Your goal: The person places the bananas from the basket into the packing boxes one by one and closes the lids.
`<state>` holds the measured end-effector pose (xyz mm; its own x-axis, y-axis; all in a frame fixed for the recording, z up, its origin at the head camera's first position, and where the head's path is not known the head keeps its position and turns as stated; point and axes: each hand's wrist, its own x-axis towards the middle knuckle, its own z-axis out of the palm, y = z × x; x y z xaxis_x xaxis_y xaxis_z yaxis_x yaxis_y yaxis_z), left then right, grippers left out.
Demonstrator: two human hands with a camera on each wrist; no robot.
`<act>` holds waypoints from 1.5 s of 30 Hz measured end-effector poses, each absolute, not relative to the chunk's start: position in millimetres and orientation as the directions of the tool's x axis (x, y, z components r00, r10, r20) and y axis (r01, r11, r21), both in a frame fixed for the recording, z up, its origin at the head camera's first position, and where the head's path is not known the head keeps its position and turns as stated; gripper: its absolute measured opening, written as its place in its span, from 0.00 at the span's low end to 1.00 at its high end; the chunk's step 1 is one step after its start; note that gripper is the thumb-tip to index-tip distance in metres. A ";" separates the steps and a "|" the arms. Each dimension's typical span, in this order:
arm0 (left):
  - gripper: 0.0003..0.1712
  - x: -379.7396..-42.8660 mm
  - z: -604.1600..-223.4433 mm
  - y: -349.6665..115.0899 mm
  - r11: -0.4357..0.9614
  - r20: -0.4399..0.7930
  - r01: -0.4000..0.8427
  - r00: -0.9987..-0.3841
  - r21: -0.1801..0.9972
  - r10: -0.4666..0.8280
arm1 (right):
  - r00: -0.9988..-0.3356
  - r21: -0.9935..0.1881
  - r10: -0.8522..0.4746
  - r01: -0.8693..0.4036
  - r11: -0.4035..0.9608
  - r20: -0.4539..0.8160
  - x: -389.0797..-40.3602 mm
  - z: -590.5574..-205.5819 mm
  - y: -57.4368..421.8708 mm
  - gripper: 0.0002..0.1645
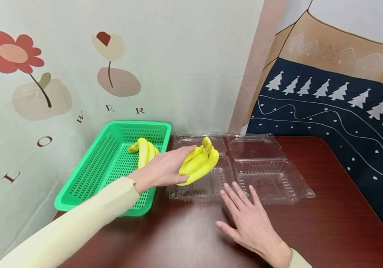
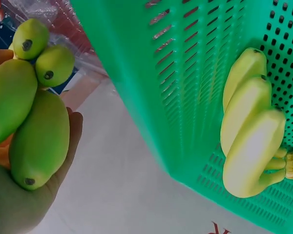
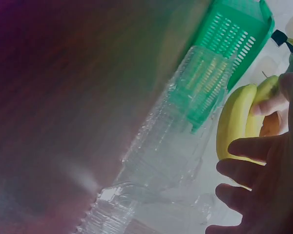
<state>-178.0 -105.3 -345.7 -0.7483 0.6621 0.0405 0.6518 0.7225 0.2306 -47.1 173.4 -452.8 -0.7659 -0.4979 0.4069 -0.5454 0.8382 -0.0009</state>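
My left hand (image 1: 164,165) grips a bunch of yellow bananas (image 1: 199,162), holding it over the left clear plastic clamshell box (image 1: 211,182), stem upward. In the left wrist view the held bananas (image 2: 41,139) fill the palm, their tips toward the camera. A second banana bunch (image 1: 143,150) lies in the green basket (image 1: 111,167), partly hidden behind my left hand in the head view. My right hand (image 1: 250,219), fingers spread and straight, hovers near the front edge of the right clear clamshell box (image 1: 265,178) and holds nothing. Both boxes have their lids folded back.
The dark red wooden table (image 1: 329,216) carries the basket at left and the two boxes side by side. A pale curtain (image 1: 184,67) with flower prints hangs behind, and a dark blue cloth (image 1: 312,111) with white trees hangs at right.
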 end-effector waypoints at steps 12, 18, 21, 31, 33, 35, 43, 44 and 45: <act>0.50 -195.0 -354.1 -91.3 0.665 -0.047 0.669 -0.692 0.331 0.720 | -0.777 0.015 -0.494 -0.531 0.847 0.390 -48.1 -457.5 174.0 0.52; 0.51 -201.1 -361.4 -83.1 0.673 -0.102 0.662 -0.683 0.330 0.723 | -0.777 0.006 -0.499 -0.538 0.843 0.383 -47.7 -458.7 173.7 0.51; 0.50 -203.7 -364.6 -80.1 0.674 -0.119 0.665 -0.678 0.323 0.726 | -0.773 0.007 -0.504 -0.543 0.839 0.385 -47.4 -459.1 173.2 0.50; 0.48 -212.0 -373.2 -72.2 0.630 -0.161 0.722 -0.612 0.286 0.774 | -0.788 0.008 -0.502 -0.535 0.845 0.356 -46.7 -457.1 171.3 0.47; 0.48 -212.6 -374.9 -70.0 0.624 -0.178 0.734 -0.598 0.269 0.781 | -0.796 0.006 -0.500 -0.530 0.848 0.342 -46.2 -456.6 170.4 0.47; 0.48 -213.0 -376.9 -67.9 0.618 -0.196 0.745 -0.586 0.250 0.786 | -0.803 0.003 -0.497 -0.526 0.851 0.329 -45.9 -456.1 169.6 0.47; 0.49 -213.5 -383.1 -62.0 0.606 -0.242 0.771 -0.561 0.194 0.791 | -0.782 0.024 -0.509 -0.537 0.843 0.360 -46.7 -456.9 168.6 0.47; 0.49 -213.8 -383.6 -61.8 0.606 -0.244 0.773 -0.560 0.190 0.791 | -0.777 0.027 -0.510 -0.540 0.841 0.369 -46.8 -457.1 168.7 0.47; 0.49 -213.9 -383.7 -61.6 0.604 -0.244 0.775 -0.558 0.188 0.793 | -0.772 0.030 -0.512 -0.542 0.840 0.377 -47.1 -457.3 168.7 0.47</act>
<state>-213.9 -61.6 -383.7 -0.5585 0.7927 -0.2445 0.7745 0.6038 0.1884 -47.1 168.7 -457.3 -0.7718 -0.5118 0.3773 -0.5423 0.8397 0.0298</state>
